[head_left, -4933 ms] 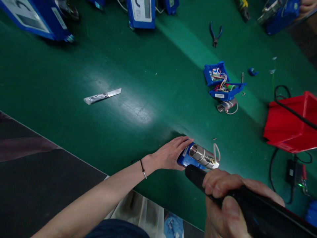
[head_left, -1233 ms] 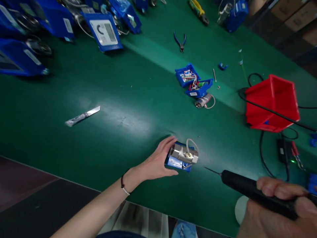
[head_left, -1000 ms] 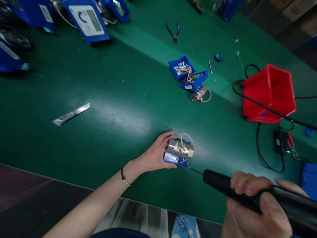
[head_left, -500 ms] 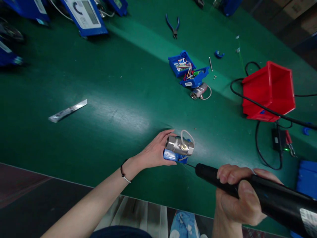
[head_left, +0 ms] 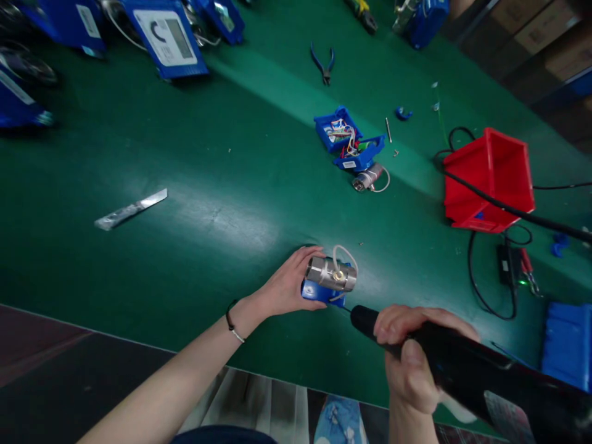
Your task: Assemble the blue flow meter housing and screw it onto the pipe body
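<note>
- Head view, hands: the left hand (head_left: 287, 287) clamps one end of the blue housing (head_left: 314, 292); the right hand (head_left: 407, 379) grips the black driver (head_left: 462, 351).
- Location: the blue housing, metal fitting (head_left: 320, 272) uppermost, rests on the counter (head_left: 208, 160), left of the red bin (head_left: 462, 213) and nearer the person.
- Step: apparently, applying the bit (head_left: 346, 309) to a housing corner; contact cannot be confirmed. The next move calls for firm bracing and bit alignment.
- Change: 1.2 s ago, the bit is well apart from the blue housing; now it is at the corner.
</note>
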### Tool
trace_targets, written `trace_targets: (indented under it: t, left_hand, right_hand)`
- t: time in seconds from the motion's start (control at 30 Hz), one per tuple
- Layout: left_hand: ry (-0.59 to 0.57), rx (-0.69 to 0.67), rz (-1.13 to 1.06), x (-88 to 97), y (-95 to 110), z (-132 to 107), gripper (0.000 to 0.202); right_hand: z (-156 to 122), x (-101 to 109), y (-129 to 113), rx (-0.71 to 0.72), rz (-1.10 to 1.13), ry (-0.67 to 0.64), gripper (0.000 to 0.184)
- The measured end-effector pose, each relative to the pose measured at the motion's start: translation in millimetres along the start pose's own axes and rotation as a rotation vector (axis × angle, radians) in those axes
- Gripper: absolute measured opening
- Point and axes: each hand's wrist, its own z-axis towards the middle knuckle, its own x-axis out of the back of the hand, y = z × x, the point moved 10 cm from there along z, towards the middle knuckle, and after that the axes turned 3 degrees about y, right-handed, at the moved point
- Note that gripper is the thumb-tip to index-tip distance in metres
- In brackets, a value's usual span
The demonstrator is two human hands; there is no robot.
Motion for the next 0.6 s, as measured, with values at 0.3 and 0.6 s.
trace_targets:
  t: [0.3, 0.6]
  left_hand:
    - [-0.043, 0.063, -0.035, -12.2, 3, -10, 0.091]
    - [-0.192, 0.076, -0.004, -35.0, 8, -48, 0.115]
  right_hand:
    - [44, 83, -16, 0.200, 0.004, 0.538, 0.030]
    - [89, 44, 46, 0.219, 0.062, 0.507, 0.030]
